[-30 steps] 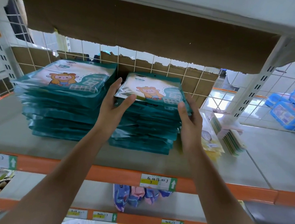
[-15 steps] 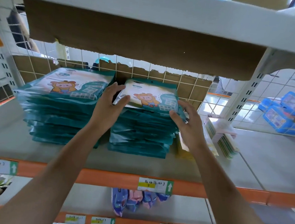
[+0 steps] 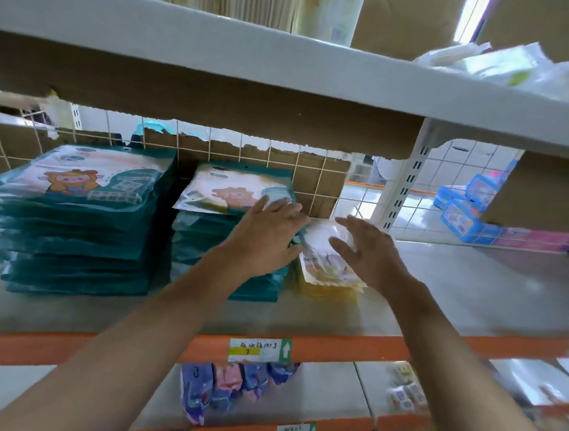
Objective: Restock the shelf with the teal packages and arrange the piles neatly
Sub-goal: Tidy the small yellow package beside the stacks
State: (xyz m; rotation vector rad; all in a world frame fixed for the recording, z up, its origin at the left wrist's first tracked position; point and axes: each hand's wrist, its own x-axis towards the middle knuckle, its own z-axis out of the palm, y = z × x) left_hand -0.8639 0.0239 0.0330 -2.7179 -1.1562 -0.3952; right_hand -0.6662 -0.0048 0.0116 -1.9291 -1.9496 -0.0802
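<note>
Two piles of teal packages are seen stacked side by side on the middle shelf [image 3: 475, 294], against the wire grid [image 3: 318, 170] at its back. The left pile [image 3: 79, 225] stands apart from the right pile [image 3: 220, 230]. The left hand [image 3: 267, 234] is laid flat against the right-hand edge of the right pile, fingers straight and spread, with nothing gripped. The right hand [image 3: 365, 253] is held open over a low stack of yellow packets [image 3: 326, 274] just beside that pile; whether it is touched cannot be told. No package is being carried, so loading is judged largely done, while straightening remains: the edges of both piles look ragged and the top package on the right sits slightly askew. A price label [image 3: 259, 349] is fixed to the orange rail below.
</note>
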